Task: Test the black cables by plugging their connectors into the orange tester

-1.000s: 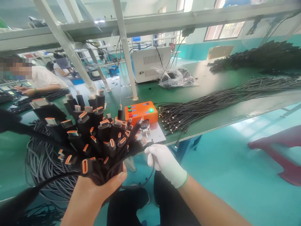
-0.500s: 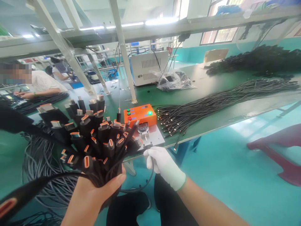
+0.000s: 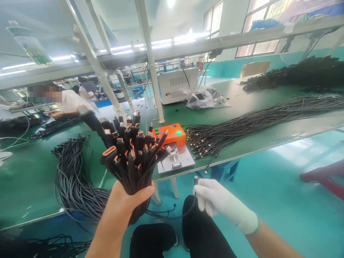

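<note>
Head view: lower-centre cables [image 3: 132, 170] are clenched by the left hand [image 3: 125, 202], one plug [image 3: 196, 181] pinched, presumably for control, by the right hand [image 3: 221, 200].

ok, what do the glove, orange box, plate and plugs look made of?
Glove: likely soft fabric, matt white, hugging the fingers; weave unclear.
Box: painted metal or plastic, can't tell; even orange, crisp edges.
Plate: probably metal; smooth, silvery-grey.
Plugs: silvery tips probably metal; orange insides and matt black bodies likely plastic.
</note>
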Motion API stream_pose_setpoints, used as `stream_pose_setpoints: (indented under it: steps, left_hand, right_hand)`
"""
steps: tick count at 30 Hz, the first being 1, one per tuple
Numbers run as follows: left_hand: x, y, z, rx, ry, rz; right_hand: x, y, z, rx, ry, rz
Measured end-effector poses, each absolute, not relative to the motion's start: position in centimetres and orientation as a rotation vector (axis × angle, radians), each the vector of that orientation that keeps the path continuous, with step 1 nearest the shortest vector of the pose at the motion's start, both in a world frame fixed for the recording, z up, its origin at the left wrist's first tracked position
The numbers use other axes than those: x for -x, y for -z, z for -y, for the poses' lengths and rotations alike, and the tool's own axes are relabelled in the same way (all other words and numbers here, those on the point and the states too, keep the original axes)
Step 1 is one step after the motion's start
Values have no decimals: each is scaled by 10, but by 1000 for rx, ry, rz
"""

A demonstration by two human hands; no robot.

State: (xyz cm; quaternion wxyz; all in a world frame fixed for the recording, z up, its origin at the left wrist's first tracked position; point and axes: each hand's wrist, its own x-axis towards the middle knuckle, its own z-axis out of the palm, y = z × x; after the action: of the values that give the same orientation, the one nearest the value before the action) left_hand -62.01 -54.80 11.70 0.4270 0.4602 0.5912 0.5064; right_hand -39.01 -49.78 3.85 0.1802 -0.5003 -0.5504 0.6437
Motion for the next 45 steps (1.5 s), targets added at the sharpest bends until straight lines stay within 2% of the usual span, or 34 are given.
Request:
stream_pose_setpoints:
  steps: [3,9,14,22,45]
  left_hand:
    - [621,-116,548,-1172,-1267,-1455]
    - [620,-115,548,-1165,-1231,-1503]
    - [621,-113,548,-1146,-1191,-1540]
    - [621,-110,546,-1210,-1178,-1542]
    - [622,-106,545,-1188,-1131,-1577]
  right_hand:
    - [404,-27,494,1294,-1742,1307]
    - [441,-17,482,1119,-1838,932]
    - [447,-30,483,1141,-1780,1005]
    - [449,-22,484,994,-1956,938]
    - [459,-23,476,1090,-1872,932]
